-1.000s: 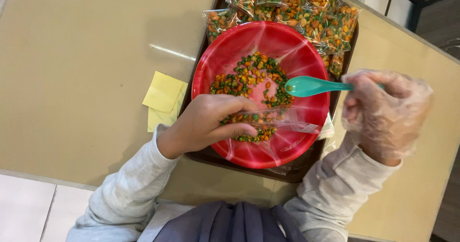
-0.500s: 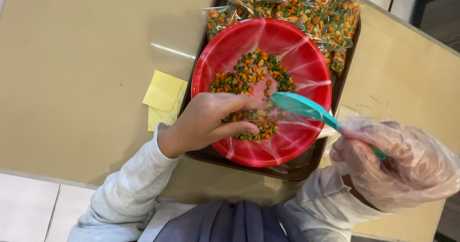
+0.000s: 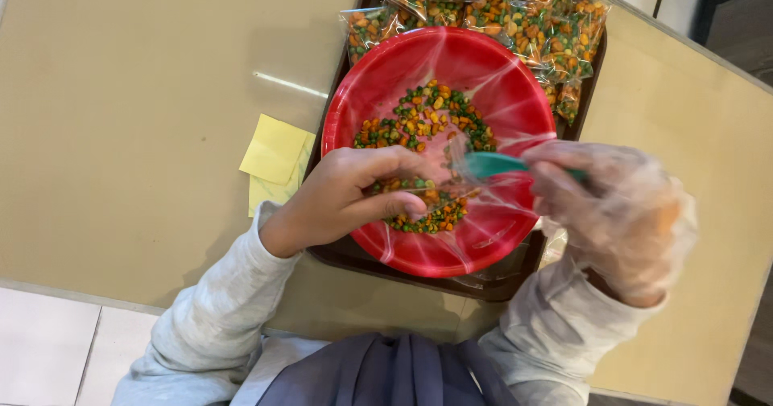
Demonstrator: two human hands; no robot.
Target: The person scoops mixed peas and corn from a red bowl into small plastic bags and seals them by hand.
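Yellow notes [image 3: 274, 150] lie flat on the desk [image 3: 137, 116], just left of the tray [image 3: 499, 281]. Left hand [image 3: 346, 197], bare, reaches over the near rim of the red bowl [image 3: 491, 76]; its fingers [image 3: 394, 206] are curled closed, pinching the edge of a small clear bag [image 3: 431, 182] held over the bowl. Mixed orange and green snack [image 3: 423, 120] sits in the bowl's middle, some also under the bag. Teal spoon [image 3: 493, 164] points left, tip at the bag's mouth. Right hand [image 3: 620, 213], in a clear plastic glove, has its fingers closed round the spoon handle, over the bowl's right rim. Filled bags [image 3: 499, 12] are piled on the tray behind the bowl, touching its far rim.
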